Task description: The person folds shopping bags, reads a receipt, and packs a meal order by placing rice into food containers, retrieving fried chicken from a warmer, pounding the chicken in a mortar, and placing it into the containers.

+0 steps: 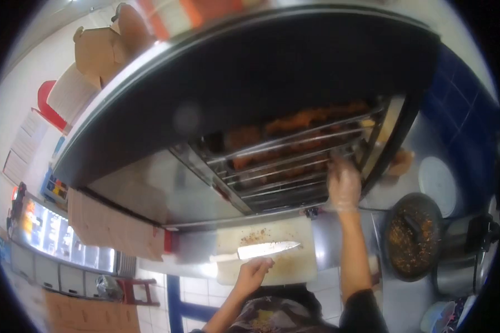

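Note:
My right hand [344, 187], in a clear plastic glove, reaches up into the open front of a dark cabinet. Its blurred fingers are at the right end of metal skewers [283, 171] that lie across a rack; whether they grip one I cannot tell. Browned pieces of meat [294, 123] sit behind and between the rods. Bare and loosely curled, my left hand [254, 275] is just below a large knife [266, 250], with nothing visible in it. The knife lies on a cream cutting board [294, 266] scattered with brown crumbs, its pale handle to the left.
The black hood [250, 72] of the cabinet curves overhead. To the right are a dark pan [397, 238] of seasoning with a utensil in it, a steel pot [455, 272] and a white round lid [437, 183]. Cardboard stacks [108, 222] stand at left.

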Tool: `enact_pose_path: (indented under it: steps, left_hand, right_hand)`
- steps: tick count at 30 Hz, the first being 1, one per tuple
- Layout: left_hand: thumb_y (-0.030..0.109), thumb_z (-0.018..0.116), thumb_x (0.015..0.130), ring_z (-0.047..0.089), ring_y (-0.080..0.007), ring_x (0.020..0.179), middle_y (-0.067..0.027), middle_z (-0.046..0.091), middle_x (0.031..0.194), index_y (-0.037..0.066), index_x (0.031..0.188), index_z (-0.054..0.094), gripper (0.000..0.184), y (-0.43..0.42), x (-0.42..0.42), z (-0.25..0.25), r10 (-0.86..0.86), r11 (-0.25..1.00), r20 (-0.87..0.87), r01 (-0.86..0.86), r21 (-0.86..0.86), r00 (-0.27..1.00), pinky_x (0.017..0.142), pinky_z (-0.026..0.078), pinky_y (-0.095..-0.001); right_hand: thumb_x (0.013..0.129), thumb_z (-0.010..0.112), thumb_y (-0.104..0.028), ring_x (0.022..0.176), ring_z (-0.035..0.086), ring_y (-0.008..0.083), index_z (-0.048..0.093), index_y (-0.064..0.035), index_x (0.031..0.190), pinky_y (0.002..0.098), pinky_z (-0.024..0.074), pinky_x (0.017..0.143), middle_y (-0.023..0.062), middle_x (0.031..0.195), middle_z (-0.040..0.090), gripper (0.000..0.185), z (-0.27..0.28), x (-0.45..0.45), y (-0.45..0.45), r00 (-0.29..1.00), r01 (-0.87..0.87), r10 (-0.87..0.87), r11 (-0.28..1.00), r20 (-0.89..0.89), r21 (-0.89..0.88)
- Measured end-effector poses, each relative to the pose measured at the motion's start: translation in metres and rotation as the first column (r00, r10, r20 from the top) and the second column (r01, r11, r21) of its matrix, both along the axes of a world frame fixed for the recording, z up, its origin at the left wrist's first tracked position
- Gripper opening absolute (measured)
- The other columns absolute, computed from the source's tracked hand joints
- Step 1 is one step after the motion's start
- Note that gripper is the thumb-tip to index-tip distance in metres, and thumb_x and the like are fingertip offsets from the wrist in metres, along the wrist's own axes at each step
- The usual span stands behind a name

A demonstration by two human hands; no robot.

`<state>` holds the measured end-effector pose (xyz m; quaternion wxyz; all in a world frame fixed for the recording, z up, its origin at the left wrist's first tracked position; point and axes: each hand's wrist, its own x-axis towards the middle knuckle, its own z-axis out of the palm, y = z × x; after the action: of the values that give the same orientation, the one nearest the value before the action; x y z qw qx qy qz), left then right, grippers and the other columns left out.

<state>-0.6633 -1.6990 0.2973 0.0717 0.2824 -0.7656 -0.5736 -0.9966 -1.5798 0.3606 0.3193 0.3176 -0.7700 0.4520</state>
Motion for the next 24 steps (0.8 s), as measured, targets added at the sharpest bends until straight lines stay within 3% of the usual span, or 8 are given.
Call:
enact_pose_path:
  steps: [3, 6, 10, 13, 17, 19, 23, 24]
  left_hand:
    - [0.029, 0.058, 0.1, 0.063, -0.0129, 0.079, -0.0083, 0.071, 0.088, -0.003, 0.103, 0.071, 0.035, -0.003, -0.003, 0.009, -0.034, 0.997, 0.039, 0.032, 0.069, 0.999, 0.074, 0.051, -0.0282]
    - [0.03, 0.058, 0.1, 0.063, -0.0129, 0.079, -0.0076, 0.071, 0.088, -0.003, 0.104, 0.071, 0.035, -0.014, 0.001, -0.005, -0.096, 0.993, 0.025, 0.094, 0.07, 0.995, 0.073, 0.051, -0.0281]
    - [0.028, 0.056, 0.102, 0.061, -0.0123, 0.079, -0.006, 0.07, 0.089, -0.004, 0.099, 0.07, 0.035, -0.026, 0.005, -0.01, -0.128, 0.987, 0.014, 0.126, 0.097, 0.992, 0.075, 0.05, -0.0275]
    - [0.027, 0.055, 0.103, 0.061, -0.013, 0.08, -0.0063, 0.07, 0.089, -0.005, 0.098, 0.07, 0.035, -0.038, 0.011, -0.02, -0.2, 0.979, 0.013, 0.199, 0.046, 0.98, 0.075, 0.05, -0.0279]
    - [0.028, 0.054, 0.104, 0.061, -0.0135, 0.08, -0.0068, 0.069, 0.089, -0.004, 0.098, 0.07, 0.036, -0.05, 0.002, -0.032, -0.268, 0.954, -0.034, 0.27, 0.131, 0.963, 0.074, 0.05, -0.0283]
    - [0.028, 0.053, 0.104, 0.06, -0.0122, 0.077, -0.0061, 0.067, 0.085, -0.003, 0.095, 0.069, 0.036, -0.056, -0.014, -0.035, -0.226, 0.925, -0.093, 0.243, 0.292, 0.97, 0.072, 0.05, -0.0279]
    - [0.029, 0.053, 0.104, 0.06, -0.0139, 0.073, -0.0054, 0.065, 0.084, 0.0, 0.101, 0.064, 0.031, -0.066, -0.069, -0.029, -0.163, 0.958, -0.152, 0.194, 0.212, 0.975, 0.069, 0.05, -0.0286]
    - [0.028, 0.055, 0.103, 0.057, -0.0121, 0.071, -0.005, 0.063, 0.084, 0.001, 0.104, 0.059, 0.028, -0.062, -0.084, -0.011, -0.043, 0.924, -0.179, 0.107, 0.366, 0.983, 0.066, 0.048, -0.0277]
  right_hand:
    - [0.088, 0.06, -0.007, 0.097, 0.066, 0.0404, 0.055, -0.0097, 0.132, 0.0477, 0.0555, 0.078, 0.0201, 0.124, 0.064, 0.044, -0.015, 0.002, -0.007, 0.984, 0.067, -0.103, 0.97, 0.144, 0.235]
    - [0.087, 0.061, -0.007, 0.096, 0.067, 0.039, 0.053, -0.0093, 0.133, 0.0473, 0.0558, 0.078, 0.0181, 0.126, 0.063, 0.047, -0.026, -0.003, -0.012, 0.98, 0.085, -0.101, 0.991, 0.172, 0.101]
    - [0.087, 0.06, -0.009, 0.093, 0.068, 0.0388, 0.054, -0.0069, 0.131, 0.0463, 0.0566, 0.078, 0.0169, 0.125, 0.064, 0.044, -0.049, -0.009, -0.007, 0.953, 0.155, -0.216, 0.951, 0.213, 0.269]
    - [0.087, 0.058, -0.017, 0.077, 0.07, 0.0385, 0.066, -0.0054, 0.105, 0.0442, 0.0586, 0.072, 0.0185, 0.108, 0.069, 0.023, -0.056, 0.006, -0.006, 0.975, 0.21, -0.217, 0.852, -0.041, 0.48]
    - [0.087, 0.058, -0.016, 0.073, 0.071, 0.0351, 0.068, -0.0071, 0.089, 0.045, 0.0583, 0.064, 0.0134, 0.097, 0.068, 0.013, -0.046, 0.043, -0.005, 0.95, 0.147, -0.298, 0.687, 0.092, 0.712]
    - [0.087, 0.056, -0.014, 0.069, 0.07, 0.0347, 0.067, -0.0065, 0.109, 0.044, 0.0579, 0.061, 0.0162, 0.106, 0.069, 0.026, -0.048, 0.071, -0.001, 0.983, 0.137, -0.182, 0.789, 0.016, 0.599]
    - [0.089, 0.053, -0.017, 0.075, 0.071, 0.0347, 0.056, -0.007, 0.129, 0.0446, 0.0587, 0.064, 0.0172, 0.116, 0.067, 0.041, -0.024, 0.14, -0.013, 0.941, -0.015, -0.234, 0.695, 0.245, 0.719]
    - [0.09, 0.052, -0.018, 0.077, 0.072, 0.035, 0.052, -0.0081, 0.133, 0.045, 0.059, 0.066, 0.0178, 0.119, 0.067, 0.045, -0.021, 0.154, -0.016, 0.926, -0.094, -0.208, 0.681, 0.315, 0.726]
